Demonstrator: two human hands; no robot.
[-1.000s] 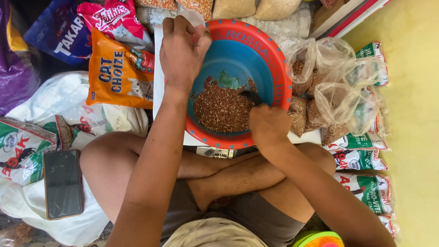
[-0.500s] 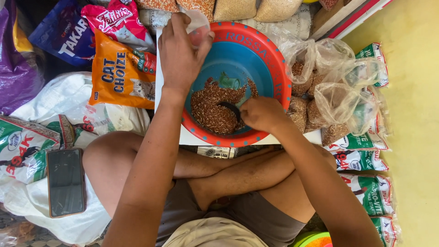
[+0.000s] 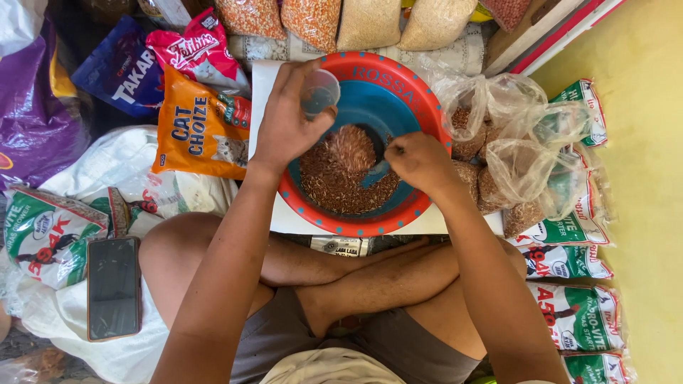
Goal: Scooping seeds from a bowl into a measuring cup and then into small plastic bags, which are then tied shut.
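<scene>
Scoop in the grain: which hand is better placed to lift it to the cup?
Right. The right hand already grips the scoop in the grain; the left hand holds the clear cup.

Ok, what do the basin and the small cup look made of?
The basin: likely plastic, glossy, with a red rim and a blue inside that catches the light. The small cup in the left hand: clear, thin plastic by its look; you see through it.

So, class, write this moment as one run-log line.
left hand: holds small clear cup over basin | right hand: holds scoop in brown grain | filled clear bags beside basin
</scene>
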